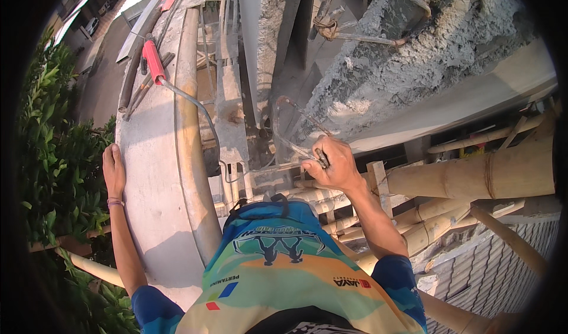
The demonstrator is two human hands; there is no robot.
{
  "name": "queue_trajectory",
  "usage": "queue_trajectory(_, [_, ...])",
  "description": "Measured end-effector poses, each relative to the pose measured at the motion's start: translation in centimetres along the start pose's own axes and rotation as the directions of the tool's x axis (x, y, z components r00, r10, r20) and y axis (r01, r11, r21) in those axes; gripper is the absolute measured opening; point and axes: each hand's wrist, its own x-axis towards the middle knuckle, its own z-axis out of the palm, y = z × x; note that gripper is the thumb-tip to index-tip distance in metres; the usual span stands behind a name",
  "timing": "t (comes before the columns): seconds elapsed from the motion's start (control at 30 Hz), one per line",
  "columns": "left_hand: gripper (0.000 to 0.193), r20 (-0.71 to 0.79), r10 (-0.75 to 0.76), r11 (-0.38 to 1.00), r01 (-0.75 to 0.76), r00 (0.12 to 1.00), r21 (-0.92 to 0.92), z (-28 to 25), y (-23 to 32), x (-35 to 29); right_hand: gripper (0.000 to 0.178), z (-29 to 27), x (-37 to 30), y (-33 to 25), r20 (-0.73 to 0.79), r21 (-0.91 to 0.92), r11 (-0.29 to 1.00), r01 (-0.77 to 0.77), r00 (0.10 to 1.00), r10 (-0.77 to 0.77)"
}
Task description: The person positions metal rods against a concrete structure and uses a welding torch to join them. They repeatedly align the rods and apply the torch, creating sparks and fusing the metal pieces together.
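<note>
My right hand (335,163) is closed around a bent, rusty steel bar (287,143), which loops up beside the rough grey concrete (361,85). A short dark bar end sticks out of the fist; whether it belongs to the same bar I cannot tell. Fingers together and stretched out, my left hand (113,169) lies on the outer edge of a pale, dusty board (151,174) and holds nothing. Farther along this board lies a red extension socket (154,62), its grey cable (207,118) running back toward the gap between the board and the concrete.
A bamboo pole (192,73) runs along the board's inner side. More bamboo (461,177) and a corrugated roof (503,269) lie to the right. Tied steel bars (328,29) jut from the concrete at the top. Leafy branches (53,156) and a road far below are beyond the left edge.
</note>
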Motion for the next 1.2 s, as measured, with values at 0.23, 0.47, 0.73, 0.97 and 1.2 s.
queue_trajectory(0.23, [0.057, 0.001, -0.029, 1.000, 0.029, 1.000, -0.001, -0.2, 0.7, 0.0, 0.041, 0.2, 0.2, 2.8, -0.152, -0.068, 0.946, -0.317, 0.940, 0.305])
queue_trajectory(0.47, [0.056, -0.015, -0.004, 1.000, 0.004, 1.000, -0.010, -0.3, 0.7, -0.2, 0.050, 0.6, -0.5, 0.9, -0.078, 0.002, 0.890, 0.455, 0.888, -0.454])
queue_trajectory(0.73, [0.058, -0.019, -0.039, 0.999, 0.039, 0.999, -0.009, -0.2, 0.8, 0.0, 0.051, 1.8, -0.8, 2.1, -0.155, 0.034, 0.979, -0.201, 0.967, 0.204])
queue_trajectory(0.97, [0.059, 0.013, -0.009, 1.000, 0.008, 1.000, 0.008, 0.0, 0.0, -0.2, 0.050, 1.2, 1.0, 2.6, -0.252, 0.016, 0.916, -0.401, 0.885, 0.392])
queue_trajectory(1.2, [0.060, 0.001, -0.022, 1.000, 0.022, 1.000, 0.009, -0.1, 0.3, 0.0, 0.053, 1.8, -1.1, 2.1, -0.248, 0.006, 0.979, 0.206, 0.948, -0.198])
